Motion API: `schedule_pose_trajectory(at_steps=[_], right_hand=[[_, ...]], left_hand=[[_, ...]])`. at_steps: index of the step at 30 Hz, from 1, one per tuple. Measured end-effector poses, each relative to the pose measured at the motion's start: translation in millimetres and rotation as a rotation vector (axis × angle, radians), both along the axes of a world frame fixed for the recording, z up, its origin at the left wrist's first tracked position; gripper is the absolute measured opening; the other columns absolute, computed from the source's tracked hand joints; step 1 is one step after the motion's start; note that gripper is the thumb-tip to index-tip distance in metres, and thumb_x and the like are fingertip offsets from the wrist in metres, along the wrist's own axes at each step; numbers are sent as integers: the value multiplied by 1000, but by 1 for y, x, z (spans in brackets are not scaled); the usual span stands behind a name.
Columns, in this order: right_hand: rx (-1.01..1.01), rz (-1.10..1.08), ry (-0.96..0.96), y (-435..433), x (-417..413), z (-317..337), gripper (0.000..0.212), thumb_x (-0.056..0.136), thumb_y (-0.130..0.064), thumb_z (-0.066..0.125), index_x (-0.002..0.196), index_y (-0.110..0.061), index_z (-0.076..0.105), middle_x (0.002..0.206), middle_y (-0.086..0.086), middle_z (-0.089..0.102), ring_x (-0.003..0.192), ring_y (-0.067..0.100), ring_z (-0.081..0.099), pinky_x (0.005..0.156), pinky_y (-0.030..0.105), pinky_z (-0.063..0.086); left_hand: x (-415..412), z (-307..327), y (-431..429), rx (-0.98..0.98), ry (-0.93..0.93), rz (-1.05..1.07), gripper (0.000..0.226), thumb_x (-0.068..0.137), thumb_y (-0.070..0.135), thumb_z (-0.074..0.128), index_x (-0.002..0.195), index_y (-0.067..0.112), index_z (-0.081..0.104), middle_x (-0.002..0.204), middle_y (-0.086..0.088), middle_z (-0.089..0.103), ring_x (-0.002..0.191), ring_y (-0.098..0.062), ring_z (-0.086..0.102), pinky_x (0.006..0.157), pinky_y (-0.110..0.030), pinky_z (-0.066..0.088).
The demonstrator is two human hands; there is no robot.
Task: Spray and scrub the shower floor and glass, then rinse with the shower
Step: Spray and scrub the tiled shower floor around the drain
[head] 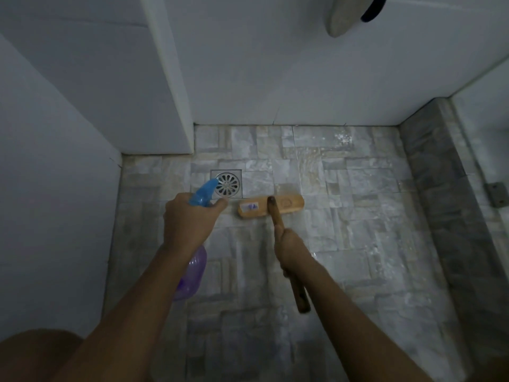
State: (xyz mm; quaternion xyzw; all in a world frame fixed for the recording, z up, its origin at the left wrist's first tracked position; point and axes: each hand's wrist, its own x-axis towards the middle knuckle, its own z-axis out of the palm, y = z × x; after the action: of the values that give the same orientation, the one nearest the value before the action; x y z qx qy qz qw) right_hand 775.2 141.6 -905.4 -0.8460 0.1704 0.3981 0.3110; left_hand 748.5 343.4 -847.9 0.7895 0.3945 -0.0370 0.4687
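Wet stone-patterned shower floor [344,216] fills the view; left hand [187,224] grips a purple spray bottle with blue trigger head [202,195], right hand [292,249] clasps the wooden long-handled scrub brush [271,206] beside the square metal drain [227,184].

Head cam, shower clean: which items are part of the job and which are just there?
Job: spray bottle, gripped by the left hand; scrub brush, handle gripped by the right hand, head down on the shower floor.
Just there: floor drain beside the brush head; metal hinge at the right edge; grey and dark object at the top edge, unidentifiable.
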Motion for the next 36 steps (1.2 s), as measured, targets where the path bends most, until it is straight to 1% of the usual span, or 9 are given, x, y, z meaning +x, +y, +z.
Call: schedule_pose_trajectory(at_steps=[4,7,10,16,20,24,30,33,36], right_hand=[[8,-36,-65,29,86,-13,49,107,-48,25,106,-7,53,94,18,61,62,30,59,43,32,46],[14,-24,-142,53,153,-14,53,106,-44,25,118,-1,54,92,18,63,60,28,57,47,32,49],[58,-4,-136,67,193,-13,48,106,-32,24,131,0,49,81,17,59,55,26,54,48,32,51],[21,-8,-69,25,100,-19,63,103,-58,24,119,-6,55,103,20,64,65,31,57,46,34,49],[-15,33,81,-7,35,0,54,103,-58,24,117,-12,49,94,14,56,70,28,56,51,36,50],[15,101,-43,17,81,-6,52,108,-41,25,127,-1,52,75,10,51,58,25,53,51,34,48],[77,15,-122,74,204,-8,27,105,-21,22,95,-11,45,71,11,47,48,21,42,38,24,42],[55,66,-107,67,189,-6,28,106,-24,22,100,-11,46,73,11,49,48,19,43,41,27,44],[15,127,-129,41,119,-13,45,109,-36,24,121,-2,52,91,20,60,55,18,47,52,31,51]], left_hand=[[2,6,5,-3,-48,27,35,79,41,82,71,10,68,66,-10,69,55,-20,63,51,-25,47],[2,7,8,-10,-65,25,35,79,39,82,77,7,70,76,-16,72,65,-30,70,65,-43,62],[1,7,8,9,-77,19,35,80,38,82,78,4,70,77,-18,73,71,-38,71,69,-52,62],[5,9,12,-11,-52,67,30,79,38,81,80,11,69,77,-13,72,68,-32,71,69,-51,63],[5,9,14,-1,-50,65,32,78,42,80,77,12,70,75,-10,73,67,-30,71,71,-51,62],[6,12,17,-4,-65,67,34,79,39,81,78,6,71,75,-13,73,69,-34,71,69,-51,62],[2,15,18,-9,-59,76,33,78,39,81,76,8,70,74,-12,73,69,-33,71,67,-51,62],[4,17,21,-11,-52,88,32,77,40,80,76,10,70,75,-11,73,68,-32,71,67,-51,62],[4,17,20,-37,-38,71,31,77,41,80,77,12,70,76,-10,74,68,-31,72,68,-52,62]])
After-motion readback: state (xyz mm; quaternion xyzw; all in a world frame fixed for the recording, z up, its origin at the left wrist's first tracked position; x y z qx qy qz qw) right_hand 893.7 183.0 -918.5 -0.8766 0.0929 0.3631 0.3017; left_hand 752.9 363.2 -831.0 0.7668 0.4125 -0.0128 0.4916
